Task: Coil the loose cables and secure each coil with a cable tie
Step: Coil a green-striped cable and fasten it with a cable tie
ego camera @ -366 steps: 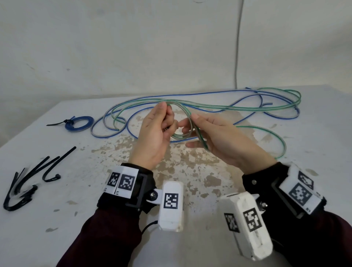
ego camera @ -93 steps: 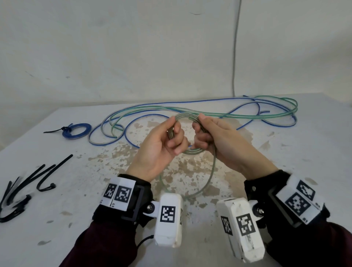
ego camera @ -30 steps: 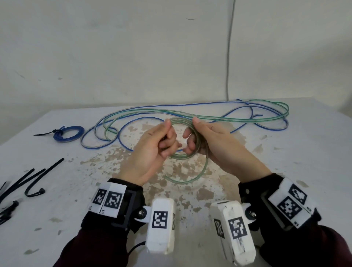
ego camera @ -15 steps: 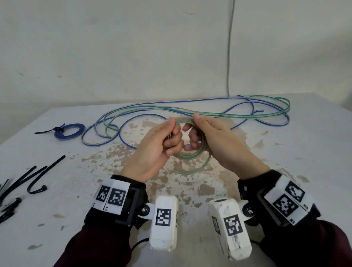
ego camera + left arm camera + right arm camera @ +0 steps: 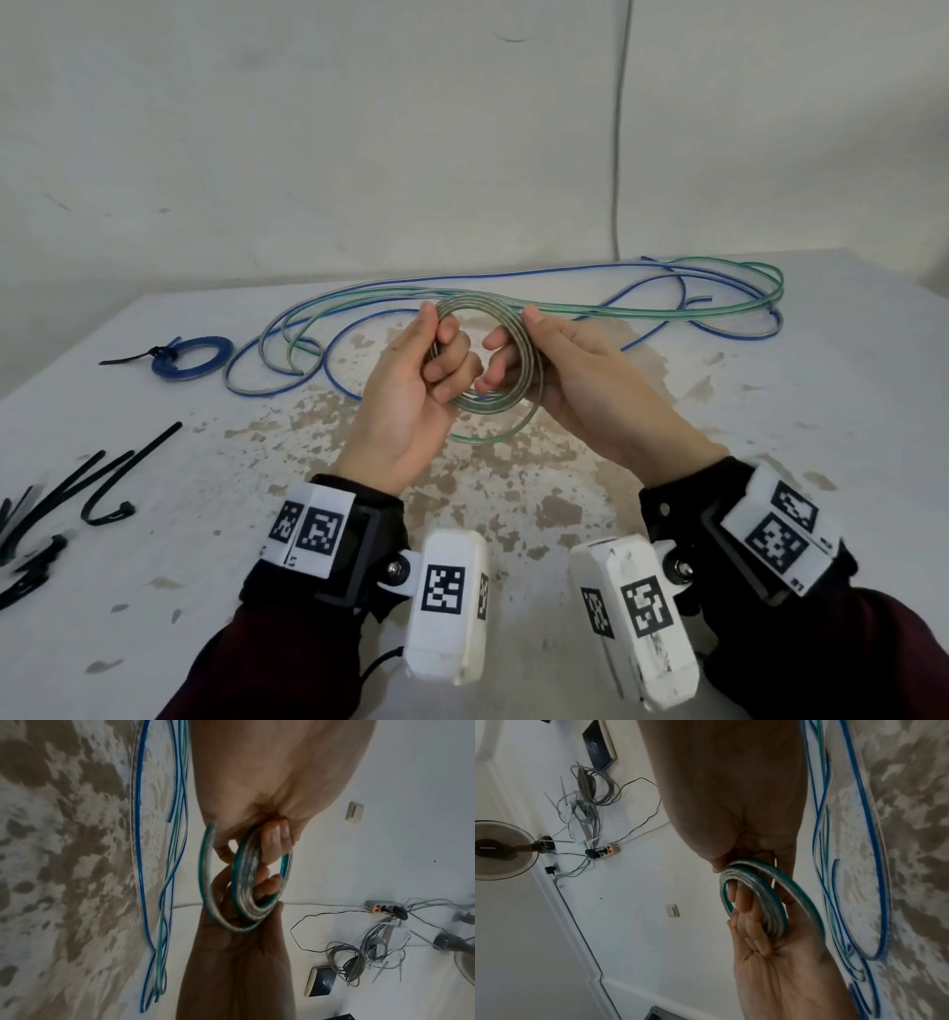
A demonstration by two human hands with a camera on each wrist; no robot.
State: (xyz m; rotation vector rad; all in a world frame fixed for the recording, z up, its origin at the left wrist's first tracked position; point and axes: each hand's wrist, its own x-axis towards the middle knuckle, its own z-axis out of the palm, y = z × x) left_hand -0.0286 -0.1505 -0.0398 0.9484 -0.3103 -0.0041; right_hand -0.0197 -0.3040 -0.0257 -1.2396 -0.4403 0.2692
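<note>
At the centre of the head view, the left hand (image 5: 405,390) and right hand (image 5: 580,380) are both gripping a green-striped cable coil (image 5: 506,354) above the table (image 5: 847,411), fingers curling through its ring, thumbs pressing the top. One trailing loop is hanging below. Compared with half a second ago, the coil is sitting tighter and the loop shorter. A tied blue coil (image 5: 191,352) is lying at middle left, black cable ties (image 5: 110,483) at lower left.

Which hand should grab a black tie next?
Probably the left hand: the black cable ties lie on its side of the table, while the right hand can keep gripping the green coil.
</note>
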